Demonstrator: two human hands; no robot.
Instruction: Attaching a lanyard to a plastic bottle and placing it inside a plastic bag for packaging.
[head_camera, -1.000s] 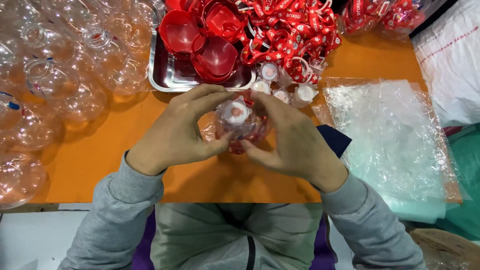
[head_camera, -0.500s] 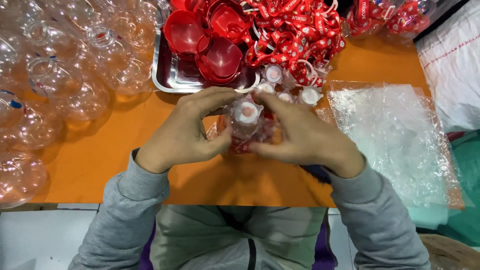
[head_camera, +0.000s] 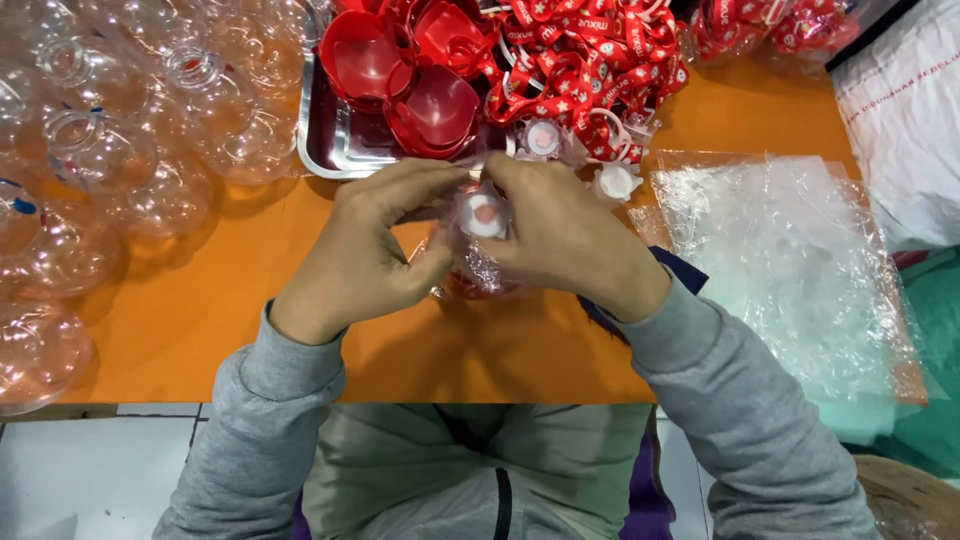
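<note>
Orange tabletop (head_camera: 190, 320) forms the work surface, seen from above, with white floor tiles at its near edge.

At its centre we note a small clear plastic container (head_camera: 478, 262) with a white cap (head_camera: 484, 214) and red contents, partly wrapped in crinkled clear film. We judge it light, thin-walled and liable to dent under pressure; the film looks slick, so the firmer cap and neck appear the surest place to hold it.

The container sits between both hands, just above the table. Our left hand (head_camera: 365, 255) is curled against its left side, thumb and fingers pinching the film near the cap. Our right hand (head_camera: 560, 235) is closed over the top and right side, fingertips at the cap. Much of the body is hidden beneath the fingers.

Beyond the hands, a metal tray (head_camera: 335, 150) carries red heart-shaped lids (head_camera: 400, 75). Right of it lies a heap of red printed ribbons (head_camera: 590, 60), with two further white caps (head_camera: 545, 137) close by. Empty clear containers (head_camera: 110, 150) crowd the left side. A stack of clear film sheets (head_camera: 790, 260) lies to the right, well apart from the hands.
</note>
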